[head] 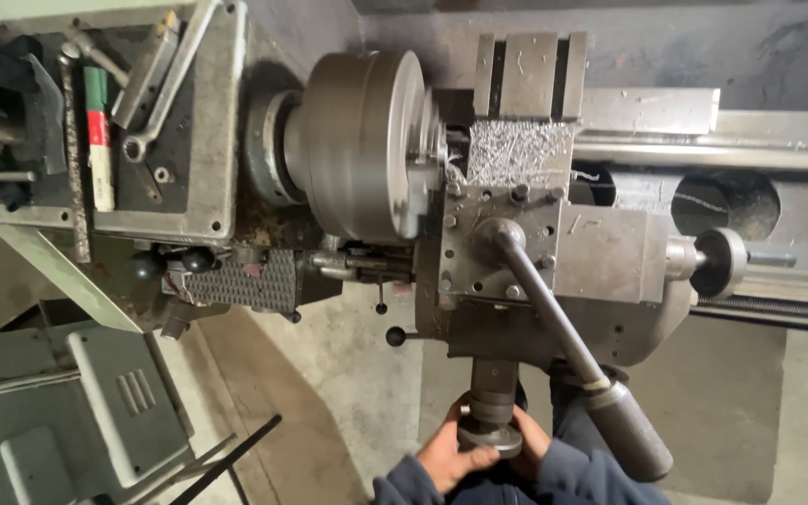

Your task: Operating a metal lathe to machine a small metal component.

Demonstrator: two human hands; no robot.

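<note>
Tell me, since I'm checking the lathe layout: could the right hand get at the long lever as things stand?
Probably yes. The right hand grips the handwheel with the left hand, and the long lever ends just beside it, with nothing between them.

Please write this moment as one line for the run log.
left hand: grips handwheel | right hand: grips the same handwheel | chuck: blurred | long lever: untouched

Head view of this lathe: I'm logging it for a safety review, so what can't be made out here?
- Chuck: blurred; jaws and workpiece unreadable.
- Cutting point: buried under metal shavings.
- Left hand and right hand: wrapped around the handwheel, so the fingers' far sides are hidden and the sleeves are cut off by the bottom edge.
- Long lever: hides part of the tool post.
</note>
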